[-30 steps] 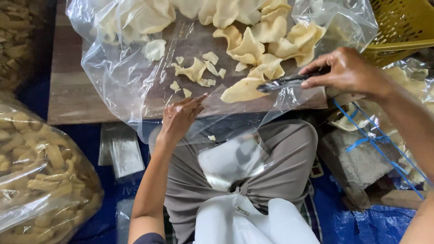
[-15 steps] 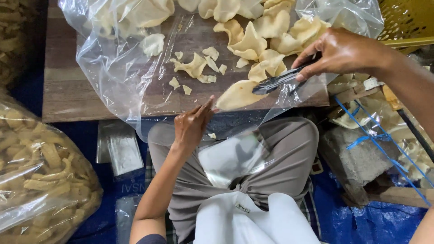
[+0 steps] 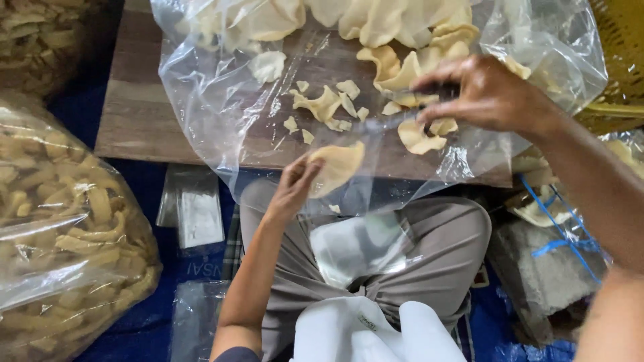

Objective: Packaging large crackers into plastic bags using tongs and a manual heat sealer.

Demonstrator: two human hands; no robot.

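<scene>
The left hand point(image 3: 293, 190) pinched a pale cracker point(image 3: 337, 165) at the near edge of the wooden surface point(image 3: 137, 117). The right hand point(image 3: 484, 94) curled over the tongs point(image 3: 439, 90) above loose crackers point(image 3: 376, 40) on the clear plastic sheet point(image 3: 221, 114).

Low wooden table point(image 3: 141, 114), brown grain, set over a blue tarp floor point(image 3: 121, 342). Yellow woven basket point(image 3: 620, 60) at upper right edge; large clear sack of fried sticks point(image 3: 60, 234) at left, flat stack of small clear bags point(image 3: 194, 211) beside it. Light even, diffuse, soft glare on plastic
</scene>
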